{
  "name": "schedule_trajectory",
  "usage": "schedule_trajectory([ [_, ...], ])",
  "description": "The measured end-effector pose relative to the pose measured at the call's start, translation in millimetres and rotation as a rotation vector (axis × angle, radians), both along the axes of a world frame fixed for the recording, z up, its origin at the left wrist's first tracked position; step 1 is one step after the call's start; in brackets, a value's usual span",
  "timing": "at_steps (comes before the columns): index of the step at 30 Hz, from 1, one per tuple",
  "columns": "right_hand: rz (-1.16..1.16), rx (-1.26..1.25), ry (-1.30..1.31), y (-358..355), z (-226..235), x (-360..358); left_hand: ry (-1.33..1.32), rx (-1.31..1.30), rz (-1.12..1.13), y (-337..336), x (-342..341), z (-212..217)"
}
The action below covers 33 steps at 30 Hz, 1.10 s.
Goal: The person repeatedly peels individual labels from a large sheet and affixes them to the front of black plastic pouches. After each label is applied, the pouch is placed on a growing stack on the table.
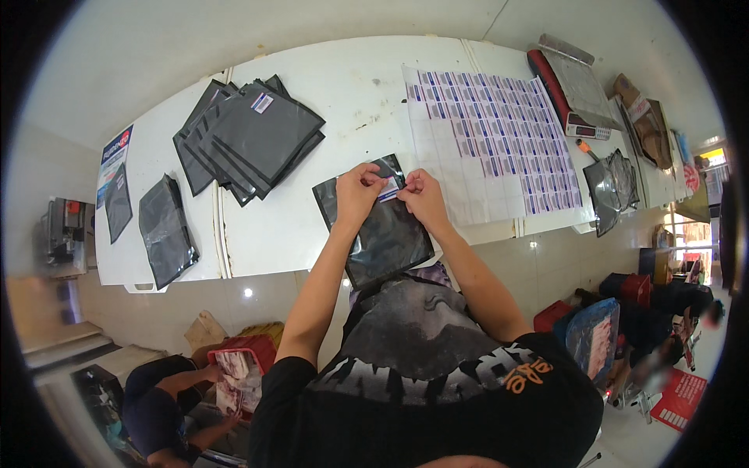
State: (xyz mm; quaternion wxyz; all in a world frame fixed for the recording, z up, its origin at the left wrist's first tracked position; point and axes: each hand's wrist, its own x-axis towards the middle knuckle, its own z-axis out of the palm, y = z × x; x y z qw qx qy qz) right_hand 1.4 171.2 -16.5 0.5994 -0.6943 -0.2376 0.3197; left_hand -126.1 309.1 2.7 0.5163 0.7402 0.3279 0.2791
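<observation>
A black plastic bag lies in front of me at the table's near edge, its lower end hanging toward my body. Near the bag's top is a small white printed label. My left hand pinches the label's left side with closed fingertips. At the other side, my right hand has its fingers closed at the label's edge. The fingertips partly cover the label, so I cannot tell how much of it touches the bag. A sheet of similar labels lies to the right, with part of its backing bare.
A fanned stack of black bags, the top one labelled, lies at the left. Further left are more black bags. A plastic film roll, a scale and an orange-tipped tool sit right. People work behind, one beside a red crate.
</observation>
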Motion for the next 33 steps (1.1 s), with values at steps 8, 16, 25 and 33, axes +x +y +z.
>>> schedule_trajectory([
  [8, 0.016, -0.005, -0.067, 9, -13, 4, -0.023, -0.003, 0.038, -2, 1, 1],
  [16, 0.035, 0.002, 0.044, 2, 0, 2, -0.026, -0.076, 0.012, 1, 0, -5],
  [25, 0.115, 0.016, 0.22, -9, 23, 6, -0.148, -0.289, -0.097, 11, -12, 2],
  [33, 0.159, 0.05, 0.344, -10, 24, 6, -0.232, -0.324, -0.13, 10, -10, 9],
])
